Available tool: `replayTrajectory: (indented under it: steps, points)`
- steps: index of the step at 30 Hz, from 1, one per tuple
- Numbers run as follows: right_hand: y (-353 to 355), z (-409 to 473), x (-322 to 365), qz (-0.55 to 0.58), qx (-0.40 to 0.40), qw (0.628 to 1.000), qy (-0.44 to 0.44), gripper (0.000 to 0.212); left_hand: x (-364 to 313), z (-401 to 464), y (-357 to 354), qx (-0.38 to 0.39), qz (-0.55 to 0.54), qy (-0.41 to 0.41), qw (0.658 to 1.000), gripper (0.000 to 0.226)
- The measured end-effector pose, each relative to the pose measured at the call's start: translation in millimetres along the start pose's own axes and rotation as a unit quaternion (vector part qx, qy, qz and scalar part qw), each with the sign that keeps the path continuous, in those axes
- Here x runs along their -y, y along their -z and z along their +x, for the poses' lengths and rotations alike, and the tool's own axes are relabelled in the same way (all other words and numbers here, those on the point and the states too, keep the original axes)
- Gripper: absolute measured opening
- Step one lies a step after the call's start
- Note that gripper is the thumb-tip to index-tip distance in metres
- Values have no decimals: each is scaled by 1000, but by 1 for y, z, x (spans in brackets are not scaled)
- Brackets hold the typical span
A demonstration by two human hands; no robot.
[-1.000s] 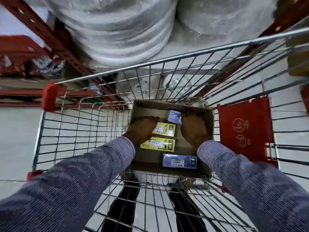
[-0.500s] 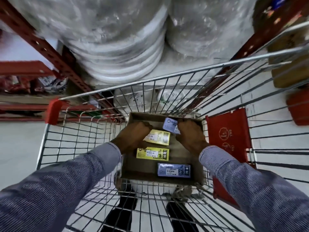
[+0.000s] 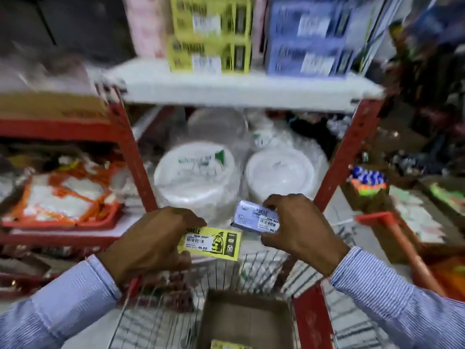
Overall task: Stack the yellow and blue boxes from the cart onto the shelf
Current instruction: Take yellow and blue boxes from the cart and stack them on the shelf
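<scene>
Blurred shelf (image 3: 241, 93) above — yellow box (image 3: 211, 244) in left hand (image 3: 151, 244), seemingly pinched.

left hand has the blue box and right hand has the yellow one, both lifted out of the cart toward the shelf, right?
Not quite: the colours are swapped. The head view shows the left hand holding the yellow box and the right hand holding the blue box. Both are indeed lifted above the cart, toward the shelf.
</scene>
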State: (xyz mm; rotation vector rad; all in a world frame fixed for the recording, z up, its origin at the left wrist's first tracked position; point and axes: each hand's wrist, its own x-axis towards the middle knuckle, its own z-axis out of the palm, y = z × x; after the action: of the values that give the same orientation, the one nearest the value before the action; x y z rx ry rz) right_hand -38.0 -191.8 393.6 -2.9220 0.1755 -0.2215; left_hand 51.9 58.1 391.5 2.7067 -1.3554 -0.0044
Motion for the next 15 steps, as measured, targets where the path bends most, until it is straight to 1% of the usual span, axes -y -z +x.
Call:
replayTrajectory:
  steps: [4, 6, 9, 11, 15]
  points:
    - [99, 11, 23, -11, -84, 996, 23, 51, -4, -7, 91, -88, 25, 3, 996, 61]
    - [139, 14, 30, -19, -127, 991, 40, 53, -5, -7, 127, -123, 44, 5, 991, 64]
    - [186, 19, 36, -41, -182, 981, 48, 54, -5, -8, 169, -186, 60, 5, 981, 63]
    - [208, 27, 36, -55, -205, 976, 46, 54, -4, -3, 189, -222, 61, 17, 973, 63]
    - [238, 45, 31, -68, -246, 966, 30, 56, 3, 23, 220, -267, 73, 18, 961, 68]
